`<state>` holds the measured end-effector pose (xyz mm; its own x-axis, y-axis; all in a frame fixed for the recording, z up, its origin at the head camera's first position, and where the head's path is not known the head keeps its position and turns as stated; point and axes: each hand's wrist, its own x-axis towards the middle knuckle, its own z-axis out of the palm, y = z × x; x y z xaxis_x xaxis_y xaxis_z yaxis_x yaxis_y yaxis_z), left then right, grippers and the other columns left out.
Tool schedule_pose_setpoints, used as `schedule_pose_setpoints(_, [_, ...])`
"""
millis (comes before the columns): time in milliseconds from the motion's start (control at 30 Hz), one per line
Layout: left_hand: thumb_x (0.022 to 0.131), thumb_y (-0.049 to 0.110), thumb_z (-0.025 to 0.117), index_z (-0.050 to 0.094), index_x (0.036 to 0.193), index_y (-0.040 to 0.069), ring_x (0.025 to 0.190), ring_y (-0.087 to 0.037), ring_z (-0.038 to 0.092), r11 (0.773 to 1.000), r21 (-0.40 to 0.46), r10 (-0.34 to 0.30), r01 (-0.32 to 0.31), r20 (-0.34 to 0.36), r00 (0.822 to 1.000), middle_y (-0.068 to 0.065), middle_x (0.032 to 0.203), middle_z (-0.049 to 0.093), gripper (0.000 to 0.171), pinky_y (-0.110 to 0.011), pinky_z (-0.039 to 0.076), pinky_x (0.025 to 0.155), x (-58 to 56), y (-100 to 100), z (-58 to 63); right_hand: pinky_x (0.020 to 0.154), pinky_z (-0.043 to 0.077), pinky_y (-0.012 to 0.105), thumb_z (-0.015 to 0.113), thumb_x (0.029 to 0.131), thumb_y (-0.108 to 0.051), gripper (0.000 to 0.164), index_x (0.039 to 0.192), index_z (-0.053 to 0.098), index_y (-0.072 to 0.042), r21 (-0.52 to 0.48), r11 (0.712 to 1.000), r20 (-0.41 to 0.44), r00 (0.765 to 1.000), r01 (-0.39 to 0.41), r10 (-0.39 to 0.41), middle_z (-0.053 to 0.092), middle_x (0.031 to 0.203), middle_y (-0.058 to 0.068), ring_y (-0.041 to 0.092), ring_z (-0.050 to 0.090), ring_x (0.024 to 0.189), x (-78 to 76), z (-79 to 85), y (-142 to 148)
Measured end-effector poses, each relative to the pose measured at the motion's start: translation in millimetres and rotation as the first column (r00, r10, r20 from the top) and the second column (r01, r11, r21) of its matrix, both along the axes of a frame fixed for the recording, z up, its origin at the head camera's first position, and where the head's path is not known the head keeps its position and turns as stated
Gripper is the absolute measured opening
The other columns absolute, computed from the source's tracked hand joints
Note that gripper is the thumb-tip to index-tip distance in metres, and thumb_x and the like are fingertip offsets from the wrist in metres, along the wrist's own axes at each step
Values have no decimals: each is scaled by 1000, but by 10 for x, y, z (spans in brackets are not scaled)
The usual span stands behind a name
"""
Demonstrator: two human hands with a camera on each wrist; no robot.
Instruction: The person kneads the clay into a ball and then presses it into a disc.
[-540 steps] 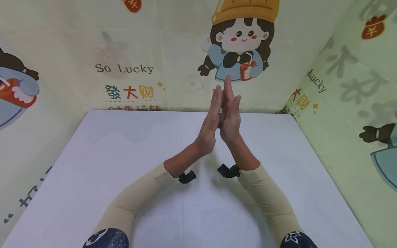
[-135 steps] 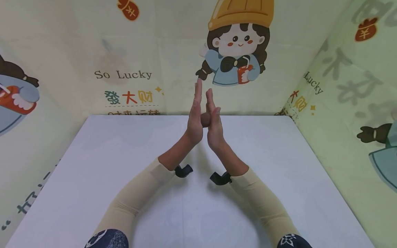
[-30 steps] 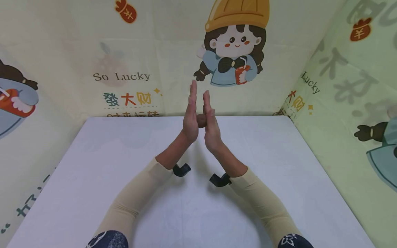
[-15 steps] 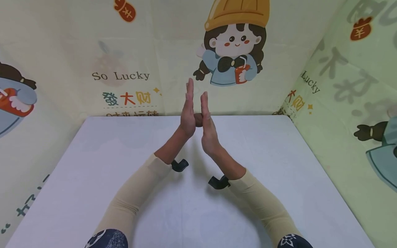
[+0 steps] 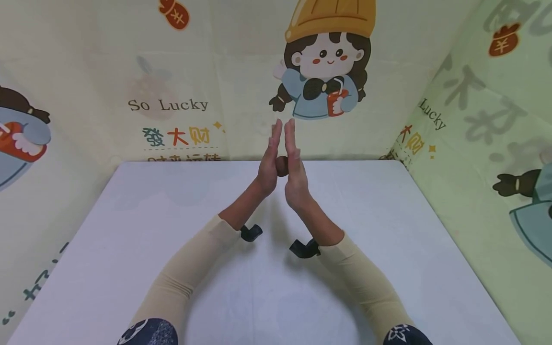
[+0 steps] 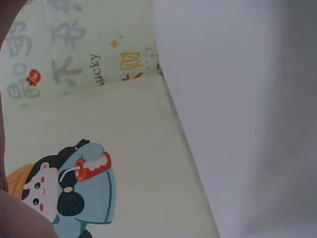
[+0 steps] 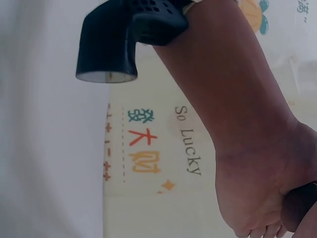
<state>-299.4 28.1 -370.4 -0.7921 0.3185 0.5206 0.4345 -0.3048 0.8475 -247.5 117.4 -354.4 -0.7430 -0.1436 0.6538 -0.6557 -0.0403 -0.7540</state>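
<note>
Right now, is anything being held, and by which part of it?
A brown ball, held by its opposite sides, pressed between the left hand and the right hand.

Matt ball [image 5: 282,166], 2 smooth plastic-looking wrist mounts [image 5: 304,248], wrinkled cloth sleeves [image 5: 174,282], smooth matt tabletop [image 5: 254,297], faintly creased backdrop [image 5: 241,72].

Two hands [image 5: 268,170] [image 5: 296,184], one brown ball [image 5: 282,166], two beige sleeves [image 5: 185,275] [image 5: 371,282], two navy cuffs [image 5: 151,333] [image 5: 405,335], two wrist-camera mounts [image 5: 251,233] [image 5: 304,249], one white table [image 5: 142,215], two money-bag prints [image 5: 174,14] [image 5: 504,40], three cartoon-girl prints [image 5: 324,98] [image 5: 21,134] [image 5: 534,206]
</note>
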Motion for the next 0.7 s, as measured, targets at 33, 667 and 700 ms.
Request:
schedule_pose_setpoints(33, [108,39,13,3,170,10,126,2,42,1000,0,-7,7,0,1000,-5,177,-2,69,-29,27,111,6,7,-12,126,-5,38,16,111,-60,81,168,3,-5,3,1000,3,1000,3,-3,-5,177,3,10,-3,160,-3,1,6])
schedule_pose_setpoints(667, [109,28,10,2,167,2,160,-14,-9,997,-73,3,-15,-162,987,-8,177,-2,64,-46,-7,125,286,92,-78,126,-2,38,16,108,-66,86,169,2,-7,-21,999,36,999,28,-28,-3,177,-3,7,-2,159,-115,50,177])
schedule_pose_setpoints(700, [109,27,11,2,167,1,160,-15,-10,998,-69,2,-14,-172,985,-9,177,-2,64,-46,-7,125,301,95,-75,126,-1,38,16,108,-66,86,169,2,-8,-23,999,42,999,30,-29,-3,176,-4,7,-2,159,-119,57,186])
